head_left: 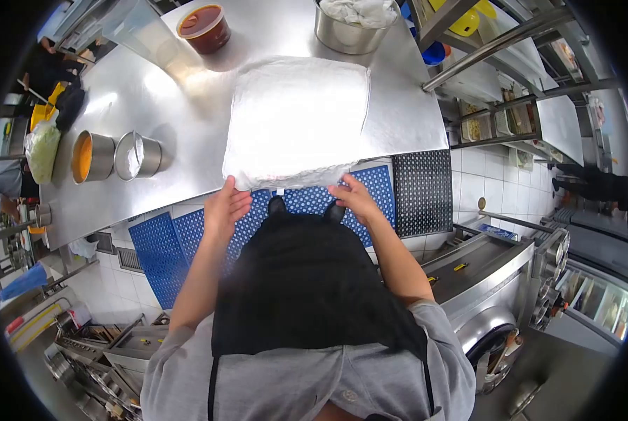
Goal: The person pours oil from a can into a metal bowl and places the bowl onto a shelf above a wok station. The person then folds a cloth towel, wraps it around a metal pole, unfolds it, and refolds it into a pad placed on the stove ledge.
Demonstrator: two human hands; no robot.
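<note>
A white cloth (296,116), laid out as a rough square, covers part of the steel table (187,133) and reaches its front edge. My left hand (227,209) is at the cloth's near left corner, thumb up and fingers apart, with nothing seen in it. At the near right corner is my right hand (354,198), its fingers spread and the fingertips close to the cloth's edge. Whether the fingertips touch the cloth is hard to tell. A small white tag (280,191) hangs from the near edge between the hands.
Behind the cloth stand a tub of red sauce (204,29), a clear container (140,35) and a steel pot (356,31). Two metal pots (95,158) (138,156) are at the left. Shelving (500,84) rises at the right; blue mats (215,224) lie below.
</note>
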